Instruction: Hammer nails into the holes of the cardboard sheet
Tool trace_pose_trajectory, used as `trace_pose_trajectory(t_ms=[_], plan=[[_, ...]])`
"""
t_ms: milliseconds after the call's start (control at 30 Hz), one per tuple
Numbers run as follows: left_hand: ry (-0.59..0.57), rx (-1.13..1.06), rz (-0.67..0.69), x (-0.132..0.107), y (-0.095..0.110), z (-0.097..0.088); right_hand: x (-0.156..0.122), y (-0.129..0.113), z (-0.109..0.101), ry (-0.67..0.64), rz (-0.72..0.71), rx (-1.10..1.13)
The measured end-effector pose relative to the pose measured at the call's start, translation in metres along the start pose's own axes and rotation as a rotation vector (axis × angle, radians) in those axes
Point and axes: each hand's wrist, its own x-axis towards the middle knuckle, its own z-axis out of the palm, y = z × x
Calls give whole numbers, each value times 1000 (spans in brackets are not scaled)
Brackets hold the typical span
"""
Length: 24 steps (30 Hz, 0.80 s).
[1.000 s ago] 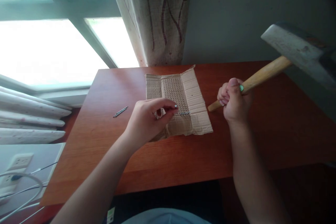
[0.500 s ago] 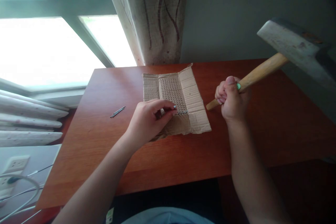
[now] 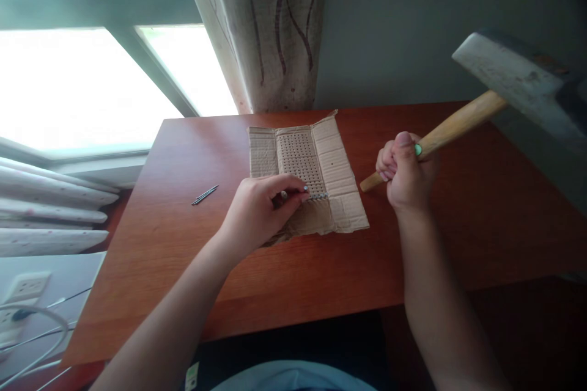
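Note:
My left hand (image 3: 263,204) pinches a nail (image 3: 305,188) between thumb and forefinger, its round head showing above the fingertips. Beneath that hand lies a perforated board (image 3: 298,156) with rows of small holes, resting on a torn, creased cardboard sheet (image 3: 345,195). Along the board's near edge, small metallic heads show beside my fingertips. My right hand (image 3: 407,174) is wrapped around the wooden handle of a hammer (image 3: 458,122), raised to the right of the cardboard. The hammer's big metal head points up and right, away from the board.
Several loose nails (image 3: 205,195) lie on the brown wooden table (image 3: 183,244) left of the cardboard. A window and a curtain (image 3: 279,24) stand behind the table. At lower left are a wall socket (image 3: 30,287) and cables (image 3: 55,317).
Almost nothing differs. The hammer head has shifted very slightly right, while both hands keep their grips and the board stays in place.

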Motion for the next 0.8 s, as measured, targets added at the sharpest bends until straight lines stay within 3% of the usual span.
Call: trace_pose_trajectory(t_ms=[433, 800], plan=[[-13, 51, 36, -3, -6, 3, -1, 1, -1, -16, -12, 25], [-53, 53, -2, -1, -4, 3, -4, -3, 1, -48, 4, -182]])
